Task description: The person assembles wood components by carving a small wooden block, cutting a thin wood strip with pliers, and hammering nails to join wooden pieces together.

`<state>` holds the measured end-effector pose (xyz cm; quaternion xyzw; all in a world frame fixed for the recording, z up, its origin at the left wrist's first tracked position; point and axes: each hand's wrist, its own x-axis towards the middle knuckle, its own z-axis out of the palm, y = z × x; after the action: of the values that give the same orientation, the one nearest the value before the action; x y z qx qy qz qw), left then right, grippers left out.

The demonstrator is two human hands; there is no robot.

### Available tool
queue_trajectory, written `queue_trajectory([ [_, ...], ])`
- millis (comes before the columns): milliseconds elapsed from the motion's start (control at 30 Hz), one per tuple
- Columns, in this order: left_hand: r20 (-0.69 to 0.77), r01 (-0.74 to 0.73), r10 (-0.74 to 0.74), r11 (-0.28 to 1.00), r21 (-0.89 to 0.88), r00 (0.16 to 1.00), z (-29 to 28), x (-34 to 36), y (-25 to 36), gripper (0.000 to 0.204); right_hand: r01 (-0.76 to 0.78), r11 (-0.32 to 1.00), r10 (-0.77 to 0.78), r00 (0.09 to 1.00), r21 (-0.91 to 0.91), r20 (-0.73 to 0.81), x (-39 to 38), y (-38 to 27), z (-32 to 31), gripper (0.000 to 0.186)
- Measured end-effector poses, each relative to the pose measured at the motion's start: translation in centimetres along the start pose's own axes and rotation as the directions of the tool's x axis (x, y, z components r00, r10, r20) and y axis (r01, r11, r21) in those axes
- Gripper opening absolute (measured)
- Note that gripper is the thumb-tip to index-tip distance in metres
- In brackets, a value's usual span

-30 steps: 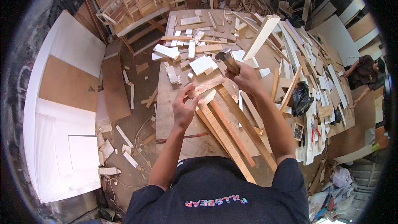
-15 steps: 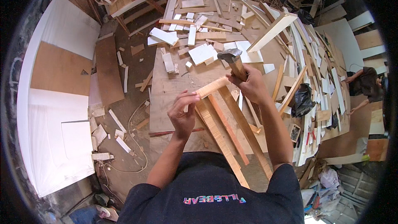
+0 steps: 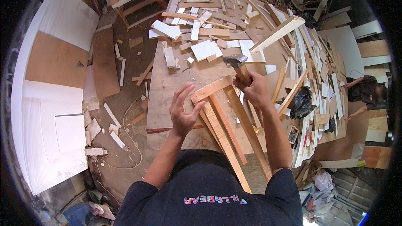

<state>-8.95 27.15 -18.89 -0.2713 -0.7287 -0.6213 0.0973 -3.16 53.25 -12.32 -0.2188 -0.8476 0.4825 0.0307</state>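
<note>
A narrow wooden frame (image 3: pixel 214 86) of long pale strips with a short crosspiece at its far end slants from the worktable toward my body. My left hand (image 3: pixel 183 111) is open beside the crosspiece's left end, fingers raised and thumb close to the wood; whether the thumb touches it I cannot tell. My right hand (image 3: pixel 254 90) is closed around the wooden handle of a hammer (image 3: pixel 236 60) near the crosspiece's right end. The hammer's dark metal head points up and away from me. A reddish strip (image 3: pixel 228 129) runs between the frame's two long sides.
Wood offcuts (image 3: pixel 205 50) and white blocks litter the far part of the worktable (image 3: pixel 167 96). A black plastic bag (image 3: pixel 301 102) and a small box (image 3: pixel 292 134) lie to the right. Another person (image 3: pixel 364 90) is at the far right. Large panels (image 3: pixel 54 62) stand at left.
My left hand has loosened from the crosspiece's end, its fingers lifting and spreading. The crosspiece has turned slightly, showing more of its face. My right hand still grips the hammer.
</note>
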Motion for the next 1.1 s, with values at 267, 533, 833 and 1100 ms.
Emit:
queue_trajectory([
  [267, 0.115, 0.261, -0.249, 0.96, -0.104, 0.962, -0.1, -0.8, -1.6, 0.048, -0.019, 0.999, 0.017, 0.999, -0.043, -0.047, 0.5, -0.2, 0.7, 0.032],
  [533, 0.14, 0.325, -0.312, 0.943, -0.076, 0.94, -0.6, 0.0, -0.6, 0.045, -0.038, 0.999, 0.035, 0.995, -0.03, -0.098, 0.9, 0.8, 1.1, 0.03],
  [833, 0.186, 0.295, -0.274, 0.951, -0.096, 0.944, -1.1, 0.8, -1.0, 0.043, 0.024, 1.0, -0.024, 0.995, -0.006, -0.098, 0.7, -0.1, 1.1, 0.019],
  [1100, 0.178, 0.241, -0.225, 0.968, -0.074, 0.958, -1.3, 0.9, -1.2, 0.041, -0.05, 0.997, 0.044, 0.992, -0.052, -0.115, 0.7, -0.7, 1.1, 0.03],
])
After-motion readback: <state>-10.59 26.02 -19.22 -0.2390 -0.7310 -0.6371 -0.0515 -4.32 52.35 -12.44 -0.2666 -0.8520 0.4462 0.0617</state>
